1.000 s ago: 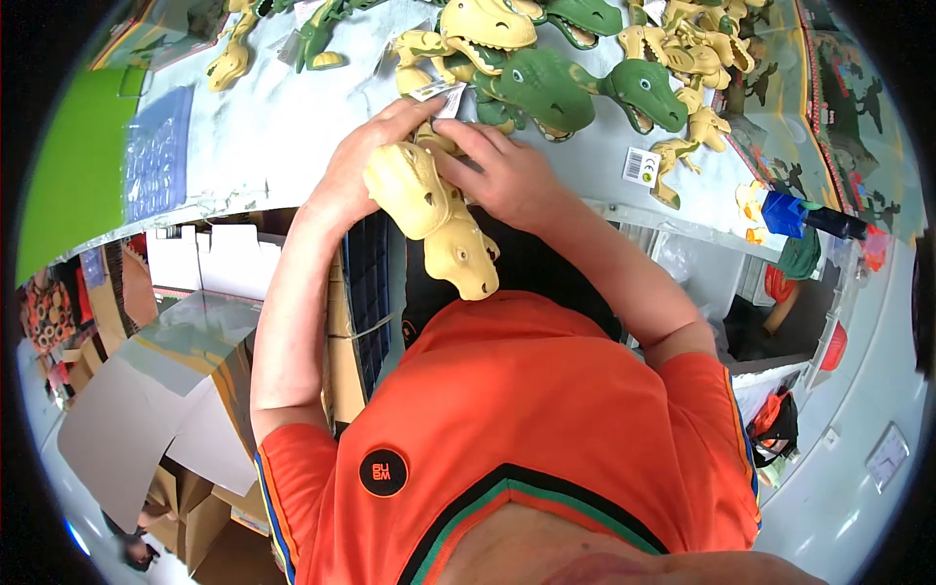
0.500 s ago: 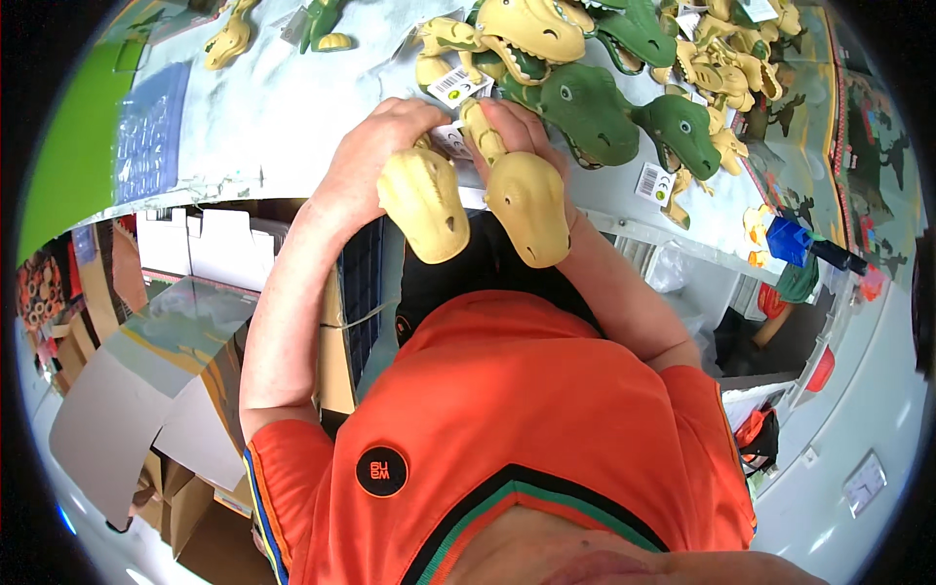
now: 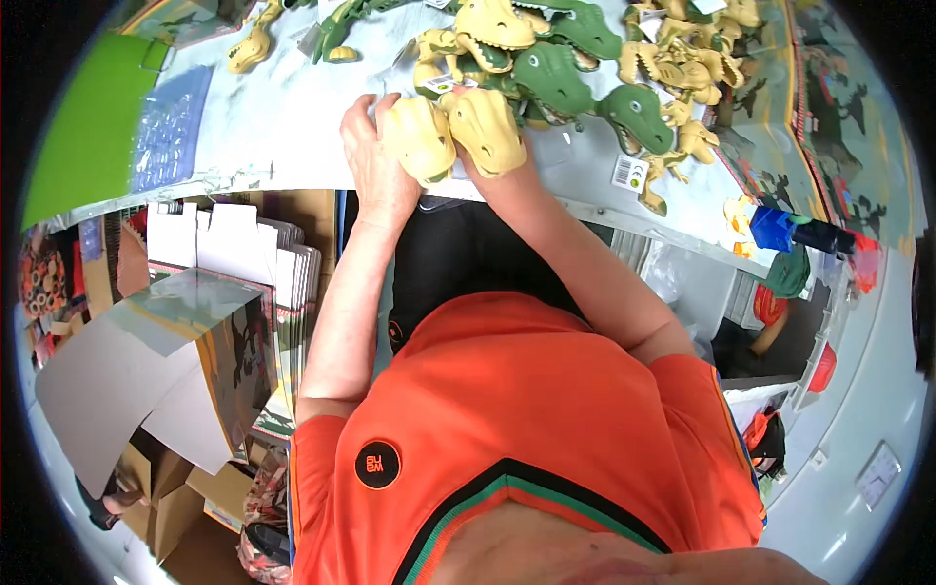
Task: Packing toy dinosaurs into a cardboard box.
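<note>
Two tan toy dinosaurs are held side by side at the table's near edge, heads toward me. My left hand (image 3: 380, 177) is closed around the left tan toy dinosaur (image 3: 418, 138), with its fingertips showing beside the head. The right tan toy dinosaur (image 3: 487, 133) is gripped by my right hand (image 3: 503, 189), whose fingers are mostly hidden behind the toy's head. The two heads touch or nearly touch. Just beyond them lie green toy dinosaurs (image 3: 554, 82) and another tan toy dinosaur (image 3: 495, 31) with white tags.
Several tan toys are heaped on the table (image 3: 283, 127) at the far right. A clear plastic sheet (image 3: 168, 127) lies at the left, beside a green panel (image 3: 88, 117). A blue-and-black tool (image 3: 780, 230) rests near the right edge. Cardboard boxes (image 3: 185, 497) stand below at left.
Both hands have moved farther over the table with the two tan dinosaurs, whose heads are now closer together. The view has shifted slightly.
</note>
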A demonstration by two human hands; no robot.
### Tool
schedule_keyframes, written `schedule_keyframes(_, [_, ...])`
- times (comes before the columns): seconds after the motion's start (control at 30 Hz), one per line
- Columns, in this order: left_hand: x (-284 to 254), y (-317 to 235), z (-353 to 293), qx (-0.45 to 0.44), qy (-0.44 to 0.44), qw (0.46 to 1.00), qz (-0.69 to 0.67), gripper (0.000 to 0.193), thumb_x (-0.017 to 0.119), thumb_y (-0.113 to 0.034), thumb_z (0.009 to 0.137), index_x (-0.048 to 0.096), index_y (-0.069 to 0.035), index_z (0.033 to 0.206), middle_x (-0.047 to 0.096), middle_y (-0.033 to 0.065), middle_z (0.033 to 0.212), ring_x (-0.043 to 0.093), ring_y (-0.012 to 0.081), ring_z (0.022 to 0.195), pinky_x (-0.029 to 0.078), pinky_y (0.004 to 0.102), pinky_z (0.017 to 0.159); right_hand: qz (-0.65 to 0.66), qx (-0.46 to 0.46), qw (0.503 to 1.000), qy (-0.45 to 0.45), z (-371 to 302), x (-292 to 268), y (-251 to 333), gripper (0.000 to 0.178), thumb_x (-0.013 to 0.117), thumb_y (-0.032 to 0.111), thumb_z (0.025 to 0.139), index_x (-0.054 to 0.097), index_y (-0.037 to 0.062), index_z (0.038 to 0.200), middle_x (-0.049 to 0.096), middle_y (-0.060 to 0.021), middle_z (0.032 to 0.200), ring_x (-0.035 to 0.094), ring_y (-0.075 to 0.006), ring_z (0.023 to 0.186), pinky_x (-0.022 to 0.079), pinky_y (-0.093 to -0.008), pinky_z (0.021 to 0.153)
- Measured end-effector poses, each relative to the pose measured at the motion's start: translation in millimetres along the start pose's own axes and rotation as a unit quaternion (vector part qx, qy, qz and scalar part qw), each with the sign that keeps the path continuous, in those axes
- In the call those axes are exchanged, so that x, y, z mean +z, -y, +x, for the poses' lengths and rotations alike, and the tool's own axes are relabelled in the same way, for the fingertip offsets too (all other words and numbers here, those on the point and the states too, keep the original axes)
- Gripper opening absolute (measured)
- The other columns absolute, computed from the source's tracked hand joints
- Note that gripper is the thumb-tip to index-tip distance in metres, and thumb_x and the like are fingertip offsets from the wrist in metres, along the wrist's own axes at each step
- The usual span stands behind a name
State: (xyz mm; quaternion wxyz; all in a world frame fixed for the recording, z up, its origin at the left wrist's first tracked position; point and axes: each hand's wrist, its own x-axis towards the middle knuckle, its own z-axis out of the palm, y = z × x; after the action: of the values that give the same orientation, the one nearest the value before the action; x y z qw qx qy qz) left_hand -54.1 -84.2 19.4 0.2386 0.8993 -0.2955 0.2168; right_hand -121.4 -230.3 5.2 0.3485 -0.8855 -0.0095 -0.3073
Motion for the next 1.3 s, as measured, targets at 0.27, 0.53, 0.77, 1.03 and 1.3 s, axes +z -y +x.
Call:
schedule_keyframes(0.27, [4,-3,12,-0.043,0.062,0.993,-0.093,0.036,0.07,-0.011,0.078,0.068,-0.002,0.112,0.065,0.0216,0.109,0.059,0.041,0.106,0.049,0.0454,0.093,0.03,-0.01,0.999,-0.029,-9,7,-11,0.065,0.061,0.001,0.084,0.04,-0.0014,0.146,0.057,-0.0236,0.128,0.053,-0.0391,0.124,0.045,-0.043,0.105])
schedule_keyframes(0.53, [12,0,6,-0.119,0.077,0.985,-0.1,0.039,0.071,-0.011,0.076,0.068,-0.005,0.114,0.066,0.0196,0.113,0.06,0.0387,0.111,0.05,0.0435,0.095,0.096,0.074,0.992,0.033,-25,-29,19,0.085,0.069,0.003,0.081,0.027,0.0042,0.154,0.053,-0.0231,0.13,0.056,-0.0394,0.12,0.049,-0.0431,0.1])
schedule_keyframes(0.77, [8,-1,10,-0.071,0.108,0.987,-0.091,0.047,0.073,-0.014,0.077,0.064,-0.006,0.122,0.06,0.0202,0.124,0.056,0.0384,0.115,0.048,0.0451,0.097,0.067,0.005,0.997,-0.025,-10,-31,18,0.038,0.073,0.007,0.083,0.062,0.0066,0.12,0.064,-0.0136,0.115,0.068,-0.0316,0.097,0.057,-0.0375,0.083])
schedule_keyframes(1.03, [19,-8,-5,-0.027,0.051,0.984,-0.171,0.048,0.072,-0.008,0.071,0.061,-0.002,0.118,0.059,0.0195,0.118,0.052,0.0419,0.115,0.043,0.0496,0.099,0.028,0.072,0.997,-0.001,4,-13,1,0.042,0.079,0.017,0.08,0.061,0.0064,0.117,0.063,-0.0157,0.109,0.066,-0.0374,0.097,0.055,-0.0436,0.081])
schedule_keyframes(1.3, [10,-21,-7,-0.112,0.042,0.923,-0.365,0.05,0.081,-0.012,0.064,0.065,-0.005,0.111,0.065,0.017,0.109,0.059,0.0394,0.105,0.046,0.0466,0.095,0.085,0.12,0.989,0.031,17,-15,12,0.047,0.075,0.016,0.084,0.057,0.004,0.126,0.058,-0.0196,0.118,0.06,-0.0372,0.11,0.05,-0.0434,0.094])
